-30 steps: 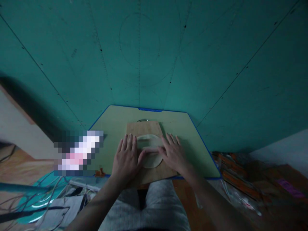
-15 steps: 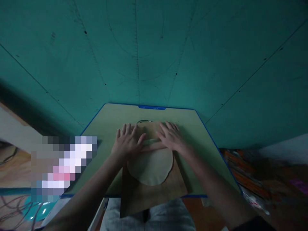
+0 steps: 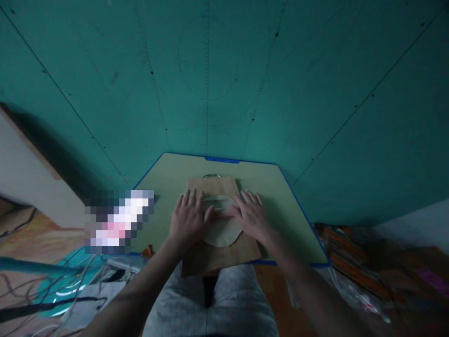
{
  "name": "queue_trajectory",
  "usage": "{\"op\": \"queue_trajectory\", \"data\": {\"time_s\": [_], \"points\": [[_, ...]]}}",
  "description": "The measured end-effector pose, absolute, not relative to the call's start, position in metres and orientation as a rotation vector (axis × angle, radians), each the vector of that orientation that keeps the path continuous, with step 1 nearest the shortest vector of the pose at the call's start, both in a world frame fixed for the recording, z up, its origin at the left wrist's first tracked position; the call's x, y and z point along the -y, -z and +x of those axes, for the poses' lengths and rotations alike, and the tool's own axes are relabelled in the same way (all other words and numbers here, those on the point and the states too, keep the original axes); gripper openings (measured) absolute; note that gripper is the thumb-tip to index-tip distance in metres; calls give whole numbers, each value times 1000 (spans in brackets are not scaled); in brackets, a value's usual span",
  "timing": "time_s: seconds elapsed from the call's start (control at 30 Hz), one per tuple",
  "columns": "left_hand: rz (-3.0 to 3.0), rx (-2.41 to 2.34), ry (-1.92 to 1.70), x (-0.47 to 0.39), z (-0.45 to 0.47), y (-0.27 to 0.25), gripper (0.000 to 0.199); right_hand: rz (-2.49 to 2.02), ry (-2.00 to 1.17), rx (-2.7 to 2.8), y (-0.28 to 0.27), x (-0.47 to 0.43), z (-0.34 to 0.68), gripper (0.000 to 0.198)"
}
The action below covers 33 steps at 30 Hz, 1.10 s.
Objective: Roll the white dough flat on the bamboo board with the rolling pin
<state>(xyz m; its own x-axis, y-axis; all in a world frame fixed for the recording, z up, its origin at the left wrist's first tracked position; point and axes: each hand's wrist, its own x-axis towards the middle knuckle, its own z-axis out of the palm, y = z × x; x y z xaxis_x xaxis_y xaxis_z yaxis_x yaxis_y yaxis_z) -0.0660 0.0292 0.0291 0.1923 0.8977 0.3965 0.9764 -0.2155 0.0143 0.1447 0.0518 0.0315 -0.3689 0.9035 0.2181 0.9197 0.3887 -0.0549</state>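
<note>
A flat round sheet of pale dough (image 3: 223,236) lies on a wooden cutting board (image 3: 219,263). Across the dough runs a wooden rolling pin (image 3: 223,214); only its middle shows between my thumbs. My left hand (image 3: 189,214) rests palm down over its left end, fingers stretched forward and apart. Over the right end lies my right hand (image 3: 253,214), also flat with spread fingers. Both palms hide the pin's ends and the sides of the dough. A strip of dough shows beyond the pin.
The board sits on a pale table (image 3: 171,175) with a blue rim, against a green wall (image 3: 224,93). A blurred-out bright object (image 3: 131,215) lies at the table's left. Cables and a teal item (image 3: 63,281) are at lower left, boxes (image 3: 351,248) at right.
My hands and the rolling pin have come back toward me over the dough, uncovering its far edge. The whole view has shifted too.
</note>
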Motion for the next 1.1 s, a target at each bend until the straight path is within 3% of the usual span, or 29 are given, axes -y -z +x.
{"op": "queue_trajectory", "data": {"time_s": [0.23,0.53,0.73,0.83,1.1], "points": [[-2274,1576,493,-3,-73,-17,73,-1515,49,2449,-25,-29,154,56],[-2258,1919,410,-99,-82,-23,60,-1691,-88,2425,-41,-145,123,57],[-2286,1917,426,-101,-83,-18,48,-1588,-271,2552,-38,-196,107,50],[-2205,1933,463,-88,-76,-20,54,-1573,-396,2576,-35,-193,108,52],[-2240,1780,423,-55,-65,-24,61,-1623,-343,2513,-36,-142,130,59]]}}
